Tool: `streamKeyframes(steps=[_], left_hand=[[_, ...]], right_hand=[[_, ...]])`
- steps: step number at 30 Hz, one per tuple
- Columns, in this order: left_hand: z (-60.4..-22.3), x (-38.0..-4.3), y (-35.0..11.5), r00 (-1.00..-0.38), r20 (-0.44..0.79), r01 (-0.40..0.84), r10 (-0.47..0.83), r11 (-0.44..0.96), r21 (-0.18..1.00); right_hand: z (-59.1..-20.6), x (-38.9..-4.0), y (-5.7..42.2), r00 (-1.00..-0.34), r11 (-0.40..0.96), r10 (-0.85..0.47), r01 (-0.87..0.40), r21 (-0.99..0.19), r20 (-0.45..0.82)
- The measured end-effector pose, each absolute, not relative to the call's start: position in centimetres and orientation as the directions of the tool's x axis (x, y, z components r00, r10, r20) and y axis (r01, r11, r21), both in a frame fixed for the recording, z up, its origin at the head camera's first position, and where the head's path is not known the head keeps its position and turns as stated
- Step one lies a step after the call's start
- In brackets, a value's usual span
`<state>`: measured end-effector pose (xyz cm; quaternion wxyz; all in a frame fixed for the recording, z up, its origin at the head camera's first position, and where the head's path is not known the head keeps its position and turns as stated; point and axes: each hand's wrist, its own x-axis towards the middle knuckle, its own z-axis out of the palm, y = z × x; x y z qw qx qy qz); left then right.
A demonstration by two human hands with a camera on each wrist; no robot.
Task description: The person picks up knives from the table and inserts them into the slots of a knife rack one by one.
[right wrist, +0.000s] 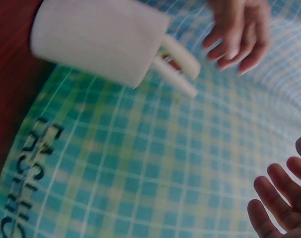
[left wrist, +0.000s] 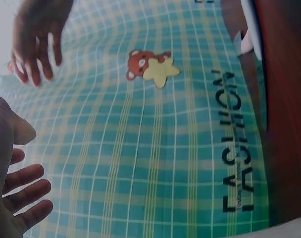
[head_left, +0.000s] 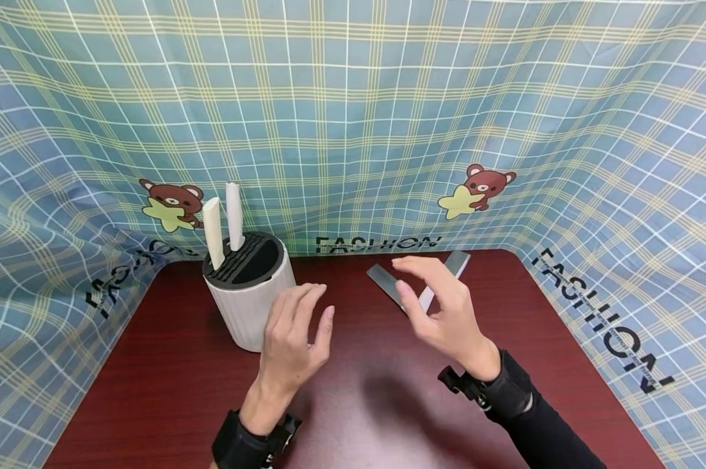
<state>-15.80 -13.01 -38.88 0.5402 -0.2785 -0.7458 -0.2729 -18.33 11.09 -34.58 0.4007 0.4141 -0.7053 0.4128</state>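
Blue plaid cloth [head_left: 341, 140] around dark red table [head_left: 159, 391]; pale glare [head_left: 344, 430] near front.

Layout as I view it remotely, head view: knife block [head_left: 253, 312] at L rear of counter [head_left: 154, 365], w/ front handle [head_left: 214, 233] & rear handle [head_left: 234, 215] standing in its slots, the latter slightly R. L hand [head_left: 294, 332] is before the block, toward its R side. Two flat items [head_left: 383, 281] lie on the counter's rear, R of block, partly hidden behind R hand [head_left: 443, 312]. Cloth [head_left: 353, 117] hangs behind counter & along both sides.
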Motion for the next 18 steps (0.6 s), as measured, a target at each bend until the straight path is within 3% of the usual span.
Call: streamKeyframes(steps=[4, 18], left_hand=[[-39.6, -15.3, -12.2, -0.263, 0.952, 0.725, 0.155, 0.683, 0.089], [-39.9, -14.1, -11.0, -0.225, 0.947, 0.755, 0.230, 0.655, 0.020]], right_hand=[[-35.8, -20.3, 12.2, -0.438, 0.408, -0.229, -0.854, -0.323, 0.869], [-39.5, -27.9, 15.9, -0.613, 0.626, -0.309, -0.707, -0.329, 0.727]])
